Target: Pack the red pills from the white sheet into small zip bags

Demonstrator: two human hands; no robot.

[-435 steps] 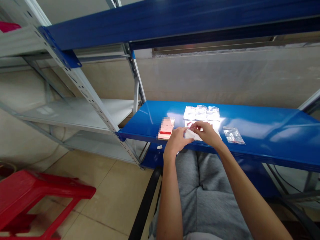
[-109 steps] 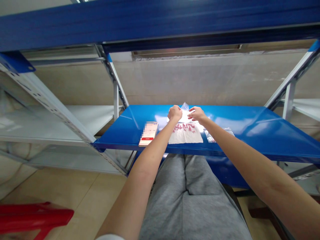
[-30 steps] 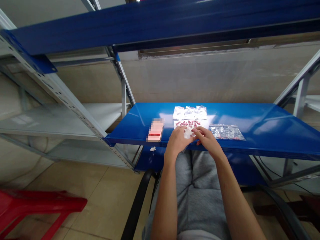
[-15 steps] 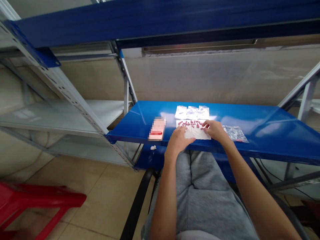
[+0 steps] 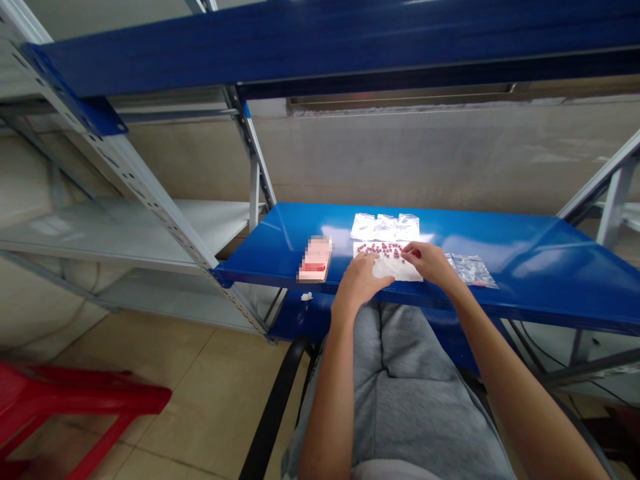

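Several small dark-red beads [image 5: 381,248] lie scattered over the upper half of a white paper sheet [image 5: 395,269] at the front edge of the blue shelf. My left hand [image 5: 361,279] rests on the sheet's left side, thumb spread away from the fingers, holding nothing. From the right, my right hand [image 5: 425,260] reaches over the sheet with fingertips pinched together among the beads; what is between them, if anything, is too small to make out. Behind the sheet lie three clear plastic bags [image 5: 385,227] in a row.
A phone [image 5: 316,260], partly blurred, lies left of the sheet. Right of my right hand is another clear bag [image 5: 474,271] with something reddish in it. The blue shelf [image 5: 530,260] has metal uprights at its sides. A red stool [image 5: 90,400] stands at lower left.
My right hand has shifted slightly left over the beads, its fingertips drawing closer together. The left hand stays on the sheet. The whole view has moved slightly.
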